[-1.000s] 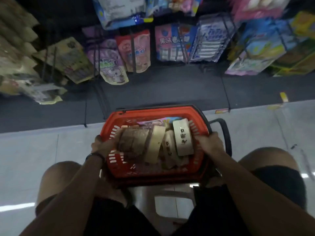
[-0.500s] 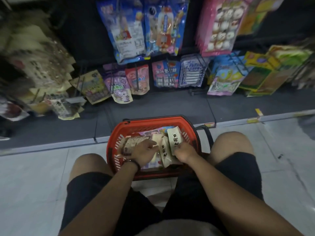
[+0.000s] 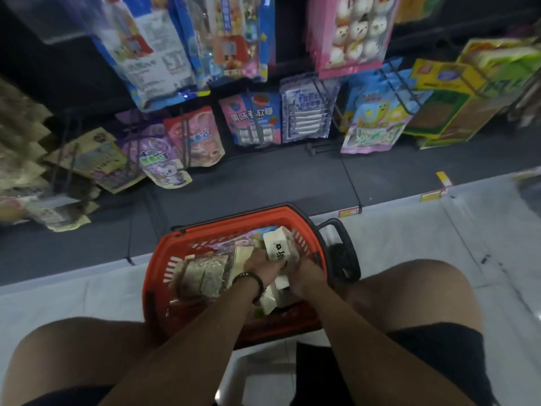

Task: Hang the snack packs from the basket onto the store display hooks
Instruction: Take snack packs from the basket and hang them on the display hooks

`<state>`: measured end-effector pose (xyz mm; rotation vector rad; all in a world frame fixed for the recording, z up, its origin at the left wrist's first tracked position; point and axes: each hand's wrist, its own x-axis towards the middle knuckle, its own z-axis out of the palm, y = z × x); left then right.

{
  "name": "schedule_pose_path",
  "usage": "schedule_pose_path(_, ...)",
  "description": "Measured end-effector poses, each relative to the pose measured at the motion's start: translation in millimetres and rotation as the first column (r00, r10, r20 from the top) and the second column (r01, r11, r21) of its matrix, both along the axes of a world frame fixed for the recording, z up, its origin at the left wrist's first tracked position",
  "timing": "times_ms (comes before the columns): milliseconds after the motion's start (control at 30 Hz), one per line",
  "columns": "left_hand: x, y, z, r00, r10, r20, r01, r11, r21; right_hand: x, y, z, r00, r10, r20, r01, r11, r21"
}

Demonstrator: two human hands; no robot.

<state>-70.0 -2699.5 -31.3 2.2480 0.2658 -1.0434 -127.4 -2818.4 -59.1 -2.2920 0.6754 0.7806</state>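
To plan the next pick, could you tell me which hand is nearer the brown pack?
Left. The left hand lies beside the brown pack; the right hand is farther right.

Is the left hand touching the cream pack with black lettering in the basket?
Touching. The head view shows the left hand pressed against the cream pack, fingers overlapping its lower edge.

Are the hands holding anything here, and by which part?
Both hands, left hand and right hand, grip the cream snack pack by its lower end, inside the red basket.
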Motion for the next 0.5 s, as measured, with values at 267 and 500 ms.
schedule_pose_path(267, 43.8, -40.2, -101.2, 1.0, -0.008, -0.022, 0.013, 0.965, 0.262, 5.3, 3.1, -53.8, 0.997, -0.075, 0.025, 0.076, 0.996, -0.042)
schedule_pose_path(500, 52.0, -52.9, -87.4, 0.995, 0.029, -0.093, -0.003, 0.963, 0.27, 2.7, 8.1, -47.2, 0.989, -0.097, 0.109, 0.108, 0.989, -0.104)
